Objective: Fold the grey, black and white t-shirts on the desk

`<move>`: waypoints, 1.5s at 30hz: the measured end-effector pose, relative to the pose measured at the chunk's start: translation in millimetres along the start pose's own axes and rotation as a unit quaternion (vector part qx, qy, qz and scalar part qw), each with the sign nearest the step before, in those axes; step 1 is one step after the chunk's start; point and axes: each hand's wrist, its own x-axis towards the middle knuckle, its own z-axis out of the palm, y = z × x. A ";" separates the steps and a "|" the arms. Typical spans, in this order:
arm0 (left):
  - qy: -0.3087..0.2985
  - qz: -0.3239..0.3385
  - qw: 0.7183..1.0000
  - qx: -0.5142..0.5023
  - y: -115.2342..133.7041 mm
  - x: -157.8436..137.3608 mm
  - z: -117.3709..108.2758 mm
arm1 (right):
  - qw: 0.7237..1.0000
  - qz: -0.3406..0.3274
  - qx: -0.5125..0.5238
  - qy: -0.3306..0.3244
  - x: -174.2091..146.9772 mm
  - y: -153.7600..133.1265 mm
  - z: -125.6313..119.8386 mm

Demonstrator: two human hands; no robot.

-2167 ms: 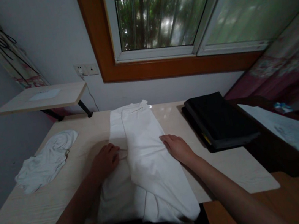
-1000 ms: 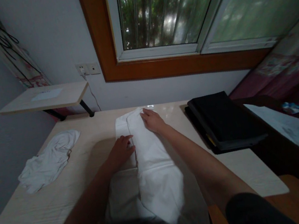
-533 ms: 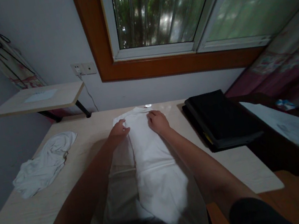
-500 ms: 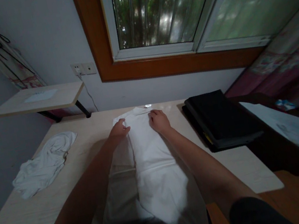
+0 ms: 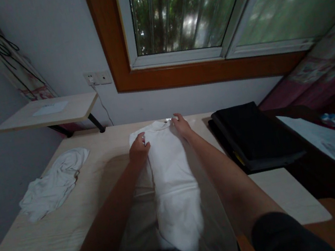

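Observation:
A white shirt (image 5: pixel 171 164) lies lengthwise on the desk, one side folded inward as a long panel, its collar end toward the wall. Its lower part reaches the front edge and hangs over toward my lap. My left hand (image 5: pixel 139 148) grips the shirt at the left side of the panel near the top, thumb and forefinger curled around the cloth. At the upper right corner by the collar, my right hand (image 5: pixel 182 127) has its fingers closed on the fabric.
A crumpled white garment (image 5: pixel 56 182) lies on the left of the pale wooden desk (image 5: pixel 104 206). Behind it stands a small raised shelf (image 5: pixel 80 108). Black folders (image 5: pixel 253 136) are stacked at the right, beside a paper sheet (image 5: pixel 333 146). The wall and window (image 5: pixel 174 16) rise behind.
My right hand has shifted slightly up and outward at the collar end. The folded panel now lies narrower and straighter, its lower right part drawn inward. The view has shifted slightly.

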 end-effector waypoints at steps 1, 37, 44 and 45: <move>0.000 0.005 1.000 -0.001 1.4 -1.6 -0.4 | 1.000 -0.003 0.004 0.004 1.5 -1.7 0.8; 0.028 0.110 0.993 -0.040 -3.1 -5.8 3.8 | 0.997 0.025 0.048 0.059 44.5 -9.2 -19.3; 0.039 0.090 0.994 -0.048 -3.7 -4.3 5.2 | 0.976 0.016 0.210 0.053 37.0 -14.2 -3.5; 0.040 0.082 0.995 -0.047 -3.6 -3.6 5.4 | 0.971 -0.002 0.235 0.043 34.9 -12.3 -2.1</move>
